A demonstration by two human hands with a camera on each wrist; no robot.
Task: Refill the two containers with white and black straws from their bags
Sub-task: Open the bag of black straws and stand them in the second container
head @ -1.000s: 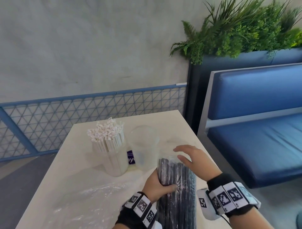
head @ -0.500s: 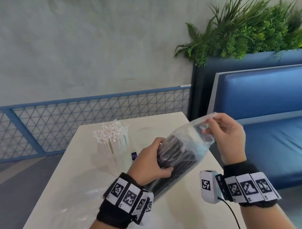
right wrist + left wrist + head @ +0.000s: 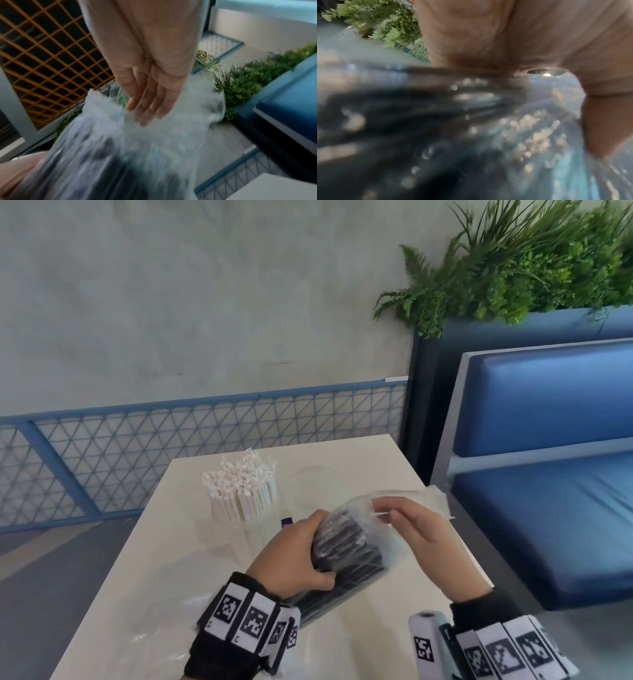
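1. Left hand (image 3: pixel 294 556): nearest item, at 6 o'clock of the surface (image 3: pixel 164 570). Fingers and thumb are wrapped round the middle of the bag of black straws (image 3: pixel 346 559), which is held tilted, mouth toward 1 o'clock.
2. Right hand (image 3: pixel 421 539): at 5 o'clock, just beyond the left. Fingers lie nearly straight at the bag's loose clear mouth (image 3: pixel 407 501); in the right wrist view the fingertips (image 3: pixel 145 111) appear to trap a fold of film. Judged a light pinch, not certain.
3. Empty clear bag (image 3: pixel 154 642): flat on the surface at 7 o'clock, crumpled and hard to trace.
4. White straws (image 3: pixel 239 484): upright in their container at 11 o'clock; that half of the task looks done.
5. Empty container (image 3: pixel 318 487): clear, at 12 o'clock beside the white straws, well apart from the bag. Only a faint rim shows.
6. Step in hand, as judged: opening the bag. Advice: keep the left grip firm at mid-bundle so the straws stay aligned, spread the mouth wide before tipping, then bring the mouth over the empty container.
7. Not legible: whether the mouth is already open; the left wrist view is blurred; the bag's lower end is hidden behind the left wrist.
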